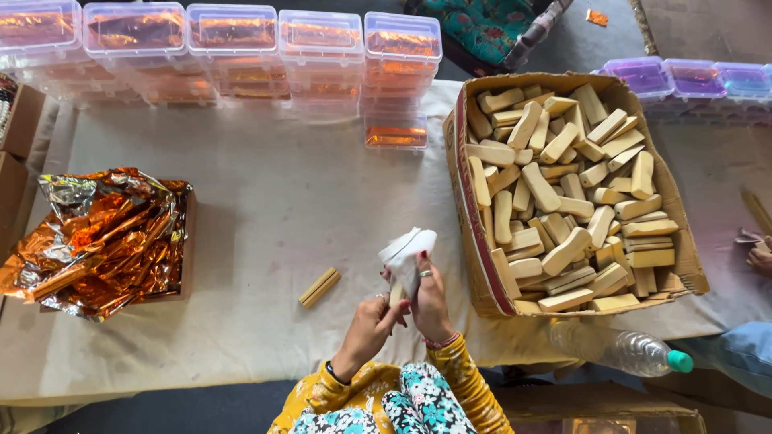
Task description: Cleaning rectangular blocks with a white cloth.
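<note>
My right hand (431, 301) grips a white cloth (406, 253) bunched around a small wooden piece. My left hand (371, 321) pinches the lower end of that same piece, whose tan tip shows between the fingers. Both hands hover low over the cloth-covered table (273, 217), just left of a cardboard box (474, 265) heaped with several pale wooden blocks (563, 193). One more wooden block (319, 287) lies loose on the table to the left of my hands.
A tray of crumpled orange foil (100, 241) sits at the left. Stacked clear plastic boxes (229, 52) line the back; purple-lidded ones (691, 80) stand at the back right. A plastic bottle (623, 350) lies by the box. Another person's hand (760, 253) shows at the right edge.
</note>
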